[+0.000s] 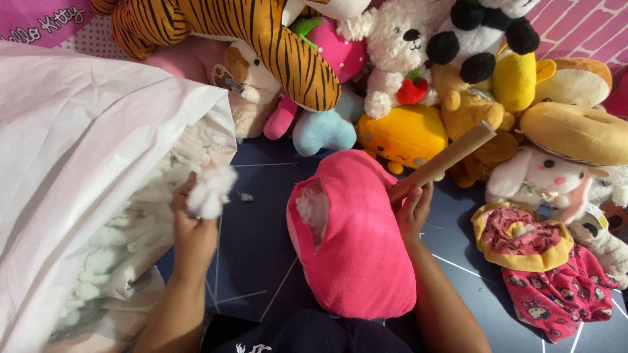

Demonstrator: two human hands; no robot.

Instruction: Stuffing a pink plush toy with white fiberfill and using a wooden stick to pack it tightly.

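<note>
A big white plastic bag (78,150) fills the left side, its mouth open toward the middle and packed with white stuffing. Far left, a pink sign (36,23) sits in the corner. A small hang tag (226,80) (brown and silvery) dangles from a plush toy just right of the bag.

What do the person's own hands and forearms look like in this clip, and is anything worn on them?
Both forearms are bare, with no sleeves in view. The left hand and right hand show no gloves, rings, watch or bracelets. Nails look short and unpainted.
</note>
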